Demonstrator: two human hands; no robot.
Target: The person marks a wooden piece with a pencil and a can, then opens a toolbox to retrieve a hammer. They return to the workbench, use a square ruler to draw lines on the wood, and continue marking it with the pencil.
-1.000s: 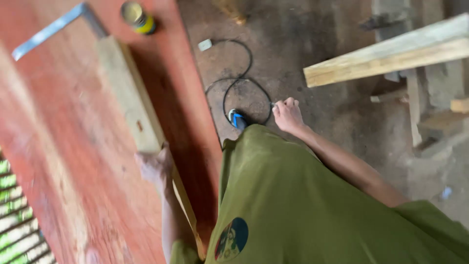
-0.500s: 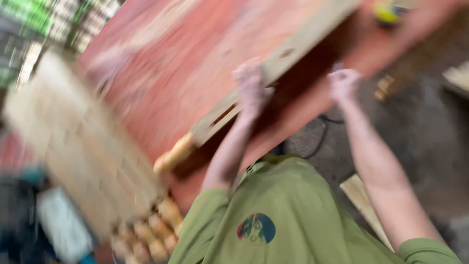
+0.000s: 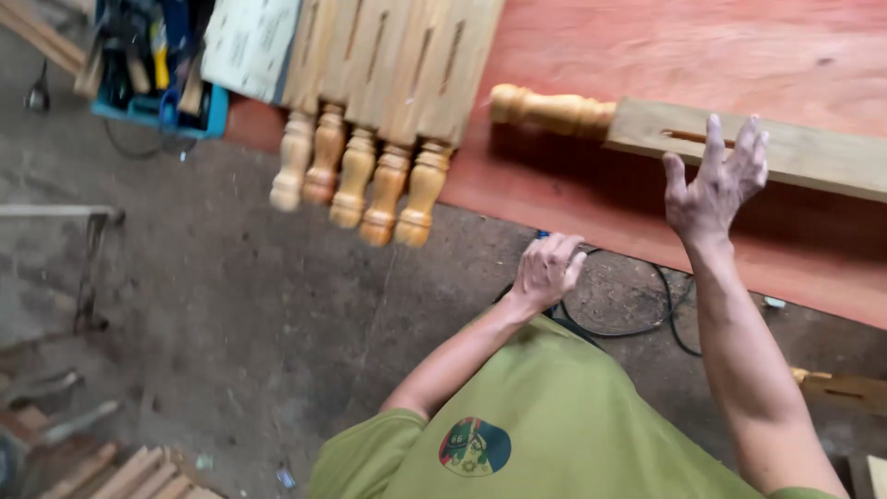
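A long wooden post with a turned, rounded end and a narrow slot lies on a red board. My right hand hovers just in front of the post with its fingers spread and holds nothing. Lower down, my left hand is curled loosely at the board's near edge, with nothing visible in it. A row of several similar turned posts lies side by side on the board to the left, their rounded ends hanging over the edge.
A black cable loops on the dirt floor under my hands. A blue tool tray and a pale sheet sit at the upper left. Scrap wood lies at the bottom left, and another wooden piece at the right.
The view has swung round. My right hand rose from the cable on the floor to the post. My left hand came off the post and drew back to the board's edge.
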